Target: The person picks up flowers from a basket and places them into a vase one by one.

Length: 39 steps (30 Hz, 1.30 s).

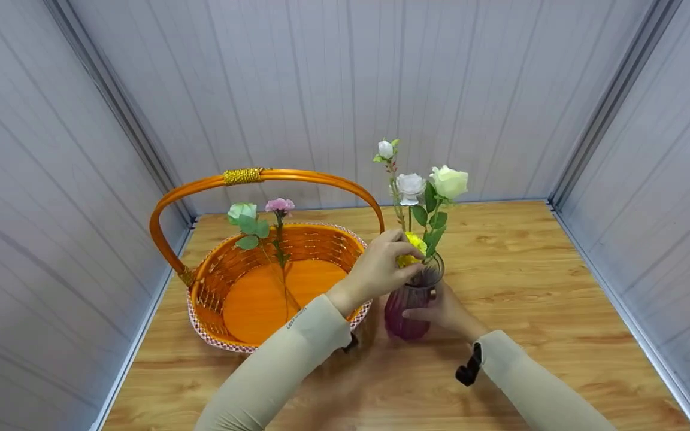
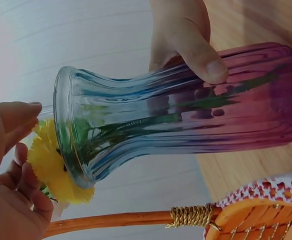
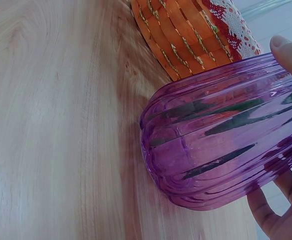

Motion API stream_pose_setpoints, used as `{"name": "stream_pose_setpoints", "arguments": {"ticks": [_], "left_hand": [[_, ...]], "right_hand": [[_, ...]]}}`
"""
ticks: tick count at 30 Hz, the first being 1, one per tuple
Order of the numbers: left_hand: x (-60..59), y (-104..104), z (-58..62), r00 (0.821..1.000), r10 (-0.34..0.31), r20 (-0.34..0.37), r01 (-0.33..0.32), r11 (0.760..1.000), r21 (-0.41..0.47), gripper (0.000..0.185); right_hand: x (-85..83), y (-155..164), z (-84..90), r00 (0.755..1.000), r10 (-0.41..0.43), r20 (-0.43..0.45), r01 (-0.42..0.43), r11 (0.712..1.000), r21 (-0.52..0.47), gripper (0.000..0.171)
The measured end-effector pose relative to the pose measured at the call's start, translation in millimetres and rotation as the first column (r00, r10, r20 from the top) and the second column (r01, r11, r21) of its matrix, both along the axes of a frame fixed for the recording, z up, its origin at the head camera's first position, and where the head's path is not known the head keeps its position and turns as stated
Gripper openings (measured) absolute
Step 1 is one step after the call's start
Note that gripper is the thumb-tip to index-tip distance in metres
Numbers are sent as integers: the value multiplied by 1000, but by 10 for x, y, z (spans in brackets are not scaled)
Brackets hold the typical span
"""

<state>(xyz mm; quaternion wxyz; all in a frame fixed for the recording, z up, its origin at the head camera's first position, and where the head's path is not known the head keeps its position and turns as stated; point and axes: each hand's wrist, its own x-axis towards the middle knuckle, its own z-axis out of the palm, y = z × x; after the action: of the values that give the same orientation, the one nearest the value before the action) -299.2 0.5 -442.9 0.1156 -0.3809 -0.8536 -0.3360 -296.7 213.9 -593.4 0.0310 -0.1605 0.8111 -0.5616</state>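
Observation:
A ribbed purple glass vase (image 1: 409, 305) stands on the wooden table (image 1: 530, 281), holding white flowers (image 1: 435, 182) on green stems. My right hand (image 1: 441, 311) grips the vase's body (image 3: 220, 145), thumb (image 2: 200, 52) on the glass. My left hand (image 1: 381, 269) pinches a yellow flower (image 1: 414, 246) at the vase's rim (image 2: 66, 130); the yellow bloom (image 2: 53, 167) lies against the mouth. An orange wicker basket (image 1: 225, 275) with a tall handle (image 1: 261, 176) stands to the left, holding a pale green flower (image 1: 242, 211) and a pink one (image 1: 279, 205).
Grey panel walls (image 1: 345, 90) close in the table on three sides. The basket has a red-and-white lace trim (image 2: 265, 190). Bare wood lies to the right of the vase and along the front edge.

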Motion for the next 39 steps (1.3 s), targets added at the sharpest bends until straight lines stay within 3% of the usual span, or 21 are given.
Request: {"name": "stream_pose_setpoints", "arguments": {"ticks": [5,10,20,28,39], "left_hand": [[20,-119,3,1000,-19,-20,20,999,49,17],[35,-281,2,1000,-9,13,8,997,72,18],[-21,-735,-76,995,80,55,-83,994,64,19],[-70,-1083,-209,982,159,104,-165,985,53,18],[-128,-1391,-289,961,241,132,-249,967,44,15]], "right_hand": [[-2,-7,10,1000,-3,-6,3,1000,-4,101],[-1,-20,4,1000,-19,20,19,1000,-17,100],[20,-33,19,997,-51,64,52,999,-11,99],[7,-33,13,998,-58,9,57,998,14,98],[0,-29,0,999,-43,21,43,999,1,98]]}}
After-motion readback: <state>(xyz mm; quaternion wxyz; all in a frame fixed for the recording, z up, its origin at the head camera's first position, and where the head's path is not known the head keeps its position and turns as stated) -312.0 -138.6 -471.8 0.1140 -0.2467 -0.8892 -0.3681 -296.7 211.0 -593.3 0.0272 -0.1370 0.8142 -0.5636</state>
